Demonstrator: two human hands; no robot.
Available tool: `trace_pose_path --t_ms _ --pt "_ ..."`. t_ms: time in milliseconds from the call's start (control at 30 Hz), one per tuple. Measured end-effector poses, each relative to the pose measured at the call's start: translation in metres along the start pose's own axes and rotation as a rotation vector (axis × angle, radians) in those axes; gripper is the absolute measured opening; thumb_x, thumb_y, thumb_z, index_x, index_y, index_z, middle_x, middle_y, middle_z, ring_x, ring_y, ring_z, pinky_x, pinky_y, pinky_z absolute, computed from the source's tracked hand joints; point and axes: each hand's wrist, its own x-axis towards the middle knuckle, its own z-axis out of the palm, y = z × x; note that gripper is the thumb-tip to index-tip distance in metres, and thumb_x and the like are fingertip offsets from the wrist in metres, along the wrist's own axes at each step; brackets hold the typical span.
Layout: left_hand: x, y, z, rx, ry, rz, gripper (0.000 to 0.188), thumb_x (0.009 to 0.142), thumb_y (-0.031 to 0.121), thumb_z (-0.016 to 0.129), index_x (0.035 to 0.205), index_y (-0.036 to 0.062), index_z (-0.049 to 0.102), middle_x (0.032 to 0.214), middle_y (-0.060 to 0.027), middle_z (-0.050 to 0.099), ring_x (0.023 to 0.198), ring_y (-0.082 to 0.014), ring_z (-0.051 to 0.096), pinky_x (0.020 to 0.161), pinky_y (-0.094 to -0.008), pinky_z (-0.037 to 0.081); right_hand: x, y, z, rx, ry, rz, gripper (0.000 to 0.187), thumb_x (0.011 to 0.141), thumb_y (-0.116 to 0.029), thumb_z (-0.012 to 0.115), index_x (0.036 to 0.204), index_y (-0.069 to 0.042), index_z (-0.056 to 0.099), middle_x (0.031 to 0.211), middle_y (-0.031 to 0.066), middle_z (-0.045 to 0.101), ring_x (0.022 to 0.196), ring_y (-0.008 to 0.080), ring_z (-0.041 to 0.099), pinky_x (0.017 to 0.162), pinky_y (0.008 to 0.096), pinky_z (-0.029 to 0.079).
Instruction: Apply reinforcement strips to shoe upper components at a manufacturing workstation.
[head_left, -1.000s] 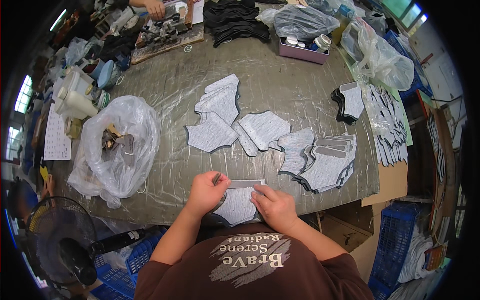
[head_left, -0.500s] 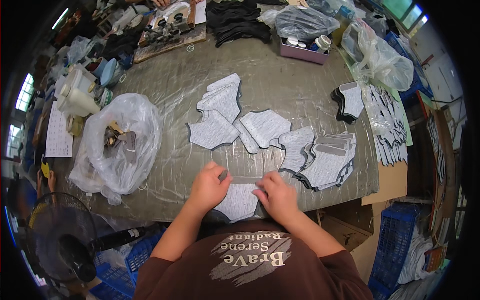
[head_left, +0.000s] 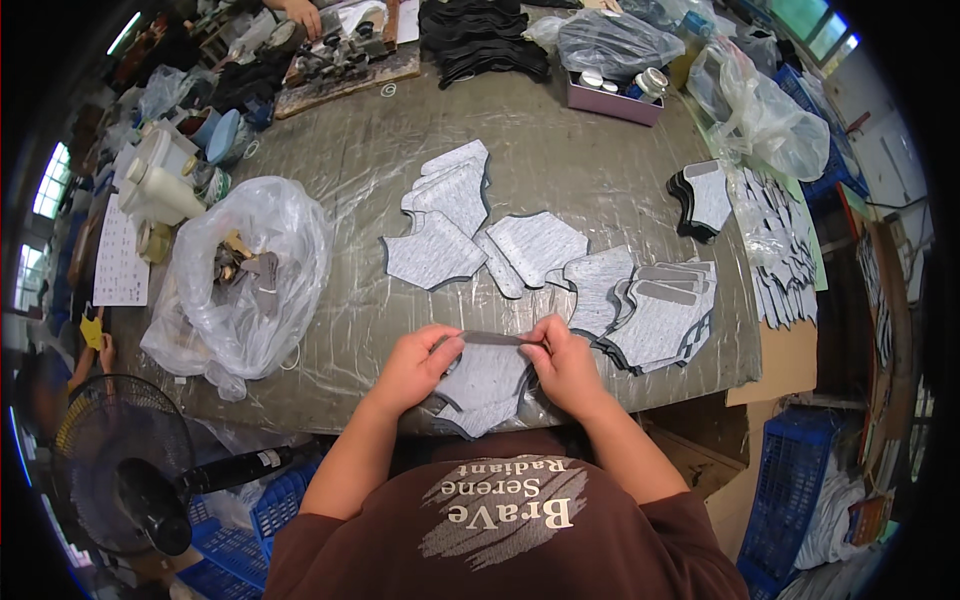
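Both hands have lifted off the grey cut piece since half a second ago, when they lay flat on it pressing down; now they are raised a little and draw a narrow grey strip [head_left: 492,338] taut between them. The left hand [head_left: 418,366] pinches the strip's left end between thumb and fingers, and the right hand [head_left: 566,362] pinches its right end the same way, so each hand is closed on the strip. A second ago the hands held a similar strip in much the same pose, a little farther from the table edge.

The strip is thin, flat and straight, a darker grey than the piece below it, and runs level from hand to hand. It hangs just above the cut piece [head_left: 484,385], which lies at the near edge of the table [head_left: 560,160], partly hidden by both hands. That piece is pale speckled grey with a dark rim, broad at the top and drawn to pointed lobes at the bottom.

Past the hands, more pieces of the same grey stuff are spread over the table: a loose fan in the middle [head_left: 450,215] and a stack to the right [head_left: 655,305] with strips already laid on top. A clear plastic bag [head_left: 245,275] of scraps sits well to the left, and a black fan [head_left: 120,465] stands below the table's left corner.
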Motion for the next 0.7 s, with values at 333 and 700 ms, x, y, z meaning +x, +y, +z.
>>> trace_pose_path --t_ms 333,700 --pt "-0.007 -0.001 -0.003 -0.247 0.067 0.102 0.033 0.095 0.021 0.046 0.116 -0.0024 0.054 0.093 -0.0055 0.058 0.072 -0.0097 0.051 0.067 -0.0224 0.043 0.003 -0.009 -0.071 0.578 0.273 0.263 0.012 0.083 -0.007 0.063 0.090 -0.005 0.053 0.067 -0.0076 0.038 0.060 0.0024 0.030 0.052 0.0190 0.026" --pt "-0.022 0.035 0.015 0.196 -0.090 0.364 0.047 0.084 0.006 0.057 0.129 -0.0025 0.043 0.115 -0.0194 0.057 0.104 -0.0300 0.058 0.084 -0.0339 0.046 -0.002 -0.037 -0.045 0.306 -0.030 0.128 0.010 0.082 -0.007 0.062 0.089 0.000 0.066 0.081 0.0057 0.063 0.075 0.0118 0.058 0.066 0.0260 0.046"
